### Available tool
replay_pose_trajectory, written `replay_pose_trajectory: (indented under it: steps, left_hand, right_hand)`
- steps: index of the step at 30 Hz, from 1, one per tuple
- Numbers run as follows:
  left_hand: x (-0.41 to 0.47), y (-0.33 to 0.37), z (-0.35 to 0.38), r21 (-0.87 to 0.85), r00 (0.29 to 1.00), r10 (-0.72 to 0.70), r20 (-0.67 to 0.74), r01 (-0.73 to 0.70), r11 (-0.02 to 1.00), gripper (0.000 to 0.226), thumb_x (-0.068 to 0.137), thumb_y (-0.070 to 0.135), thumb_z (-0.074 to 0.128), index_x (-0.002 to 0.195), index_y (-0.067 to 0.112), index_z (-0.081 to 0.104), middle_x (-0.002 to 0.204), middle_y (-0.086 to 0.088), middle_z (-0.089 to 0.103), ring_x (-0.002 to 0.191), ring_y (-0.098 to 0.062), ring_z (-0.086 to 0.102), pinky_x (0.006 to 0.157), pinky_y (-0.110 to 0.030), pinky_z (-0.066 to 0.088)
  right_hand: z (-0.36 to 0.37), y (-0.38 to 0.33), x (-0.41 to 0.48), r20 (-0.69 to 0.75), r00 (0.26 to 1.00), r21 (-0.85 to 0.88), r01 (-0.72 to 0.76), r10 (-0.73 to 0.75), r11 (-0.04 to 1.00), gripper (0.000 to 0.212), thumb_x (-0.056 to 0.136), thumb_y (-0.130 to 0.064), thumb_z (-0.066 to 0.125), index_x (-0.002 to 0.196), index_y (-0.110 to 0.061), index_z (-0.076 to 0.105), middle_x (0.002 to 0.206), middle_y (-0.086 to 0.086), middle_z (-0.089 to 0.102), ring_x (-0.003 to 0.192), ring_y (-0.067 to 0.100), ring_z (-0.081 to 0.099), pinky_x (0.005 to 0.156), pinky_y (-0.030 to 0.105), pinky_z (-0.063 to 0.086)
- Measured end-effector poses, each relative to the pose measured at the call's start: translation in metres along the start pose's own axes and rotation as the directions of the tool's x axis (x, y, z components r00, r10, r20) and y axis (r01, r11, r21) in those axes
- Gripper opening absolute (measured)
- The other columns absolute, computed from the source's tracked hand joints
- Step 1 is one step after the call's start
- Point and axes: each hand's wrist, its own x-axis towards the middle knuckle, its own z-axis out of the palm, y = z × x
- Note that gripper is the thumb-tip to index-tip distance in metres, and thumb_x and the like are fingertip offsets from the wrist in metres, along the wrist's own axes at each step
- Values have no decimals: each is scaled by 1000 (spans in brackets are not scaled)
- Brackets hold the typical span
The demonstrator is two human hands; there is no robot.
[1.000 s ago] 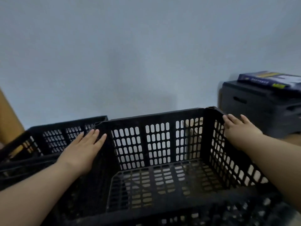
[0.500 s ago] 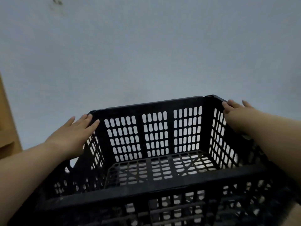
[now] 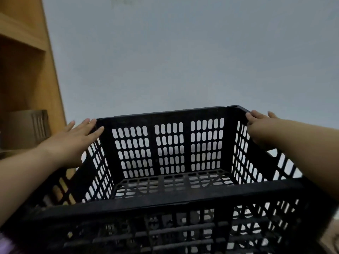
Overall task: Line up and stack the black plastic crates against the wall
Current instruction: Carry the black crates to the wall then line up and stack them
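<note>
A black slotted plastic crate (image 3: pixel 170 197) fills the lower half of the view, held up in front of the pale wall (image 3: pixel 183 61). It is empty. My left hand (image 3: pixel 73 142) presses on the outside of its left wall near the far corner, fingers stretched forward. On the right rim at the far corner sits my right hand (image 3: pixel 260 123), gripping it. Through the near wall's slots I see dark bars of something below, too unclear to name.
A wooden shelf unit (image 3: pixel 27 70) stands at the left against the wall, with a brown cardboard box (image 3: pixel 25 129) on one shelf. A bit of floor (image 3: pixel 333 233) shows at the lower right.
The crate has risen and shifted left with both hands on it. The second crate and the dark box at the right have left the view; the wooden shelf has come in.
</note>
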Motion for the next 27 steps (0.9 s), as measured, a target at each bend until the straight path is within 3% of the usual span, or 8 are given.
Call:
replay_pose_trajectory:
  steps: [5, 13, 18, 24, 27]
  left_hand:
    - [35, -68, 62, 2, 999, 47, -8, -47, 999, 101, 83, 20, 58, 131, 27, -31, 152, -6, -28, 137, -15, -25, 111, -35, -12]
    - [90, -139, 144, -26, 989, 146, 21, -145, 989, 96, 83, 10, 52, 143, 23, -23, 153, -9, -26, 142, -20, -20, 109, -32, -14]
    - [118, -151, 195, -40, 980, 189, 63, -187, 982, 93, 86, 16, 50, 144, 23, -22, 153, -10, -27, 142, -20, -22, 111, -34, -13]
    - [129, -144, 230, -44, 968, 219, 120, -215, 976, 86, 88, 18, 45, 145, 22, -20, 154, -11, -25, 143, -22, -20, 115, -35, -7]
    - [133, -140, 242, -53, 961, 235, 146, -230, 972, 85, 88, 16, 43, 145, 19, -19, 154, -12, -25, 143, -24, -21, 116, -35, -7]
  right_hand:
    - [-24, -91, 28, 30, 999, 9, -27, 27, 1000, 57, 91, -11, 46, 144, -7, 26, 157, 13, -15, 145, 29, -14, 116, 52, 0]
    - [-41, -203, 63, 156, 985, 63, -86, 75, 994, 57, 91, -9, 43, 144, -6, 24, 157, 11, -18, 144, 31, -16, 115, 52, -2]
    - [-36, -239, 87, 220, 974, 201, -107, 61, 974, 63, 91, -8, 38, 148, -8, 12, 158, 8, -13, 144, 32, -13, 117, 50, -4]
    - [-34, -265, 88, 257, 965, 117, -80, 48, 990, 58, 93, -10, 38, 147, -4, 15, 157, 12, -18, 144, 29, -16, 116, 48, -4]
    - [-30, -270, 97, 306, 949, 185, -136, 75, 973, 65, 93, -11, 34, 148, -8, 1, 157, 8, -18, 144, 32, -15, 118, 47, -2]
